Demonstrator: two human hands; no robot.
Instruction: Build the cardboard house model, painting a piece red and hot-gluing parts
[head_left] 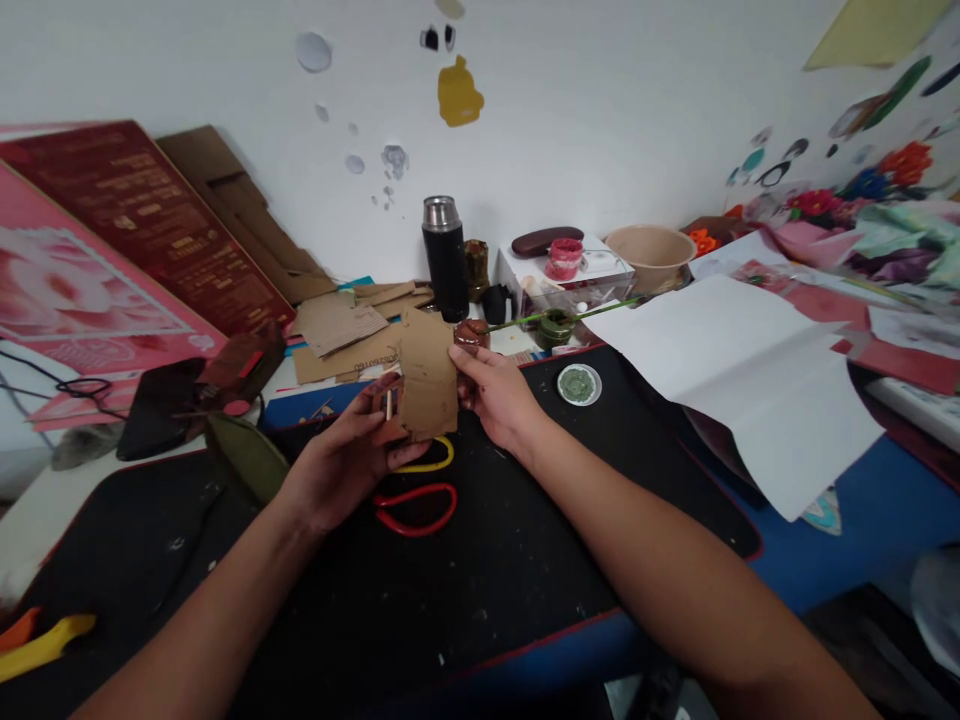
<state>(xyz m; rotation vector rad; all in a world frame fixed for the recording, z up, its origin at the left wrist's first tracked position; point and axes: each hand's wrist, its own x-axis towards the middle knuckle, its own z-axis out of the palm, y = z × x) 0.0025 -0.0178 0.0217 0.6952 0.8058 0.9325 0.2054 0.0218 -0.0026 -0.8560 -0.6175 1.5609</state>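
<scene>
A small piece of brown cardboard [427, 375] is held up over the black mat, pinched at its right edge by my right hand [499, 395]. On its left side, my left hand [341, 455] has its fingers curled around a small reddish-brown piece [392, 430] that has a pale stick in it. This piece is against the cardboard; whether the two are joined, I cannot tell. Below the hands lie scissors with a red handle loop [416, 510] and a yellow one [435, 457]; their blades are hidden.
Behind the hands stand a black thermos [445, 262], a jar of brown paint [472, 333] and a jar of green paint [555, 328] with a brush across it. A lid with green paint [578, 384] rests on the mat [540, 540]. White paper [739, 370] lies right, cardboard scraps [341, 322] left.
</scene>
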